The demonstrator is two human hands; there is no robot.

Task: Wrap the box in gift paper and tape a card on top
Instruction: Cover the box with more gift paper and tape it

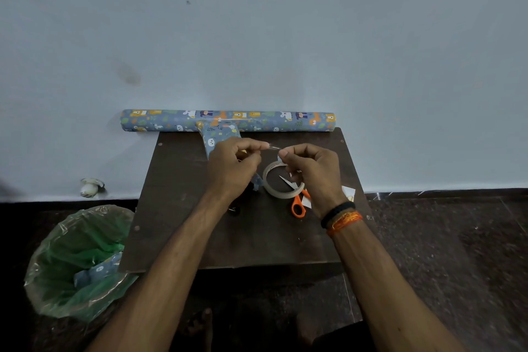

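- Between both hands: short clear tape strip [273, 147], pinched by left hand [233, 167] & right hand [313, 170].
- Below grip: beige tape ring [268, 190], orange-handled scissors [298, 203], dark wood table [177, 194].
- Behind left hand: blue animal-print wrapped box [218, 134].

Free room and obstacles, placed from the two hands.

- Near side: bare dark surface [257, 243] open to the front edge, save one small dark object just left of the left forearm.
- Beneath and between: tape roll [283, 180] lying flat, orange-handled scissors [297, 197] partly inside its ring.
- Beyond left hand [231, 166]: wrapped box [218, 136], its far end touching the gift-paper roll [228, 120], which bars the far edge against the wall.
- Right of right hand [311, 171]: white paper scraps [348, 194], then a narrow bare strip.
- Left of left hand: open surface; past the edge, a green-lined bin [77, 263] on the floor.
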